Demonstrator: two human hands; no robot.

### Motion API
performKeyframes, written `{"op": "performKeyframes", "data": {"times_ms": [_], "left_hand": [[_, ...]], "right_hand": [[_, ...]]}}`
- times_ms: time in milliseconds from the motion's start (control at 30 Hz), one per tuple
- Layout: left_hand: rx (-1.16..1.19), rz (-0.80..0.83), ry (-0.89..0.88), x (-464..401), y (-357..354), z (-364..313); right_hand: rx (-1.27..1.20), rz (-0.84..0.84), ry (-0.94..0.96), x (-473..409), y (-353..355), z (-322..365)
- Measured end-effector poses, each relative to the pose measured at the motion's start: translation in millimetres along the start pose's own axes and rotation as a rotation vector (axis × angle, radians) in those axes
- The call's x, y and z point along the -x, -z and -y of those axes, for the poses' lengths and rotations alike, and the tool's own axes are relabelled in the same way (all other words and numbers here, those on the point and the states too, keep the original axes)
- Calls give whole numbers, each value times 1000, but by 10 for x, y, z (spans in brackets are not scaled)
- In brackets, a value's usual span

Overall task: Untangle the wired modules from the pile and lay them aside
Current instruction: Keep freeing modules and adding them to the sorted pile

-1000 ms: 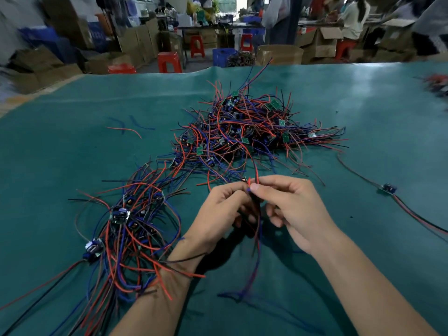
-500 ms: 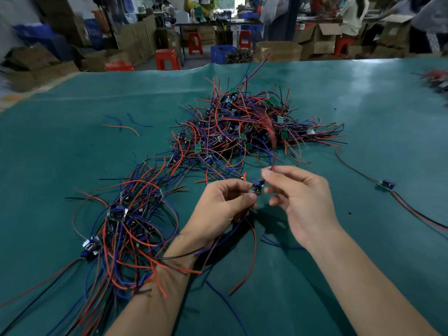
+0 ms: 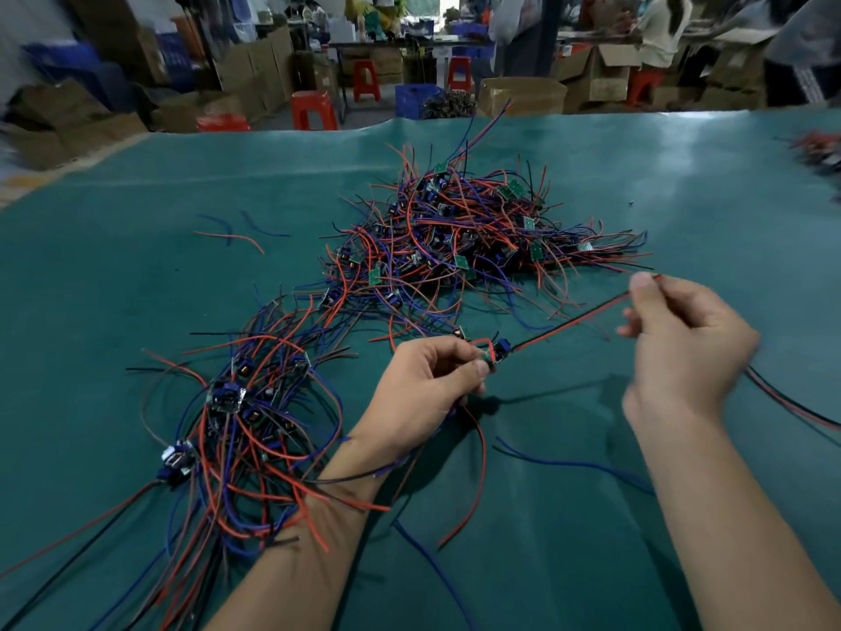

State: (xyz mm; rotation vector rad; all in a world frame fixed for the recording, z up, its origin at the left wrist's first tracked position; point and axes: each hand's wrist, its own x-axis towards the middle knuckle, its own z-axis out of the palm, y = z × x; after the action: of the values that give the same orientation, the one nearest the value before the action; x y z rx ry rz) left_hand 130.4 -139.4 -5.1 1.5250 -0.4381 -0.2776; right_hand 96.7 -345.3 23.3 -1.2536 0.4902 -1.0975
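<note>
left hand [image 3: 425,384] pinched one module [image 3: 497,351] just off the pile [image 3: 459,239] | right hand [image 3: 682,339] gripped its red-black wire [image 3: 575,323], pulled taut | risk: yanking could snap the solder joint or drag loose wires along

Left hand [image 3: 425,384] pinches a module [image 3: 496,352]; right hand [image 3: 682,339] pinches its wires [image 3: 573,323].

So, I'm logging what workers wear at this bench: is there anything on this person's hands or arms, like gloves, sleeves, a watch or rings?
Nothing that shows. The left hand and right hand are bare, with no gloves, and no rings visible on the fingers. Both forearms are uncovered to the frame's lower edge: no sleeves, watch or wrist strap in view. Nails look short and unpainted.
</note>
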Motion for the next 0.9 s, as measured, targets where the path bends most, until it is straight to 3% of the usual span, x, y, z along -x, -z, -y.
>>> {"op": "performKeyframes", "data": {"times_ms": [67,133,200,267,333,400,533,633,700,767,900], "left_hand": [[30,-56,2,-7,6,-4],[69,-112,4,-9,13,-13],[86,-129,-6,-5,8,-25],[75,-122,-26,3,4,-29],[34,-92,-54,6,4,-34],[-7,-55,-71,10,2,-44],[-53,6,-45,11,-7,-43],[-47,52,-25,31,-12,-51],[-45,51,-14,33,-7,-54],[-55,34,6,30,-13,-55],[-88,-1,31,33,-26,-61]], "right_hand": [[-5,-133,-34,-72,37,25],[45,-118,-110,-82,42,18],[103,155,-235,50,-27,2],[128,559,-342,281,-130,-10],[113,820,-312,474,-196,-24],[126,813,-197,551,-222,-54],[74,621,-95,419,-185,-7],[-112,405,-90,208,-133,284],[-256,380,-113,126,-147,590],[-346,497,-102,131,-226,932],[-280,928,-55,402,-715,1353]]}}
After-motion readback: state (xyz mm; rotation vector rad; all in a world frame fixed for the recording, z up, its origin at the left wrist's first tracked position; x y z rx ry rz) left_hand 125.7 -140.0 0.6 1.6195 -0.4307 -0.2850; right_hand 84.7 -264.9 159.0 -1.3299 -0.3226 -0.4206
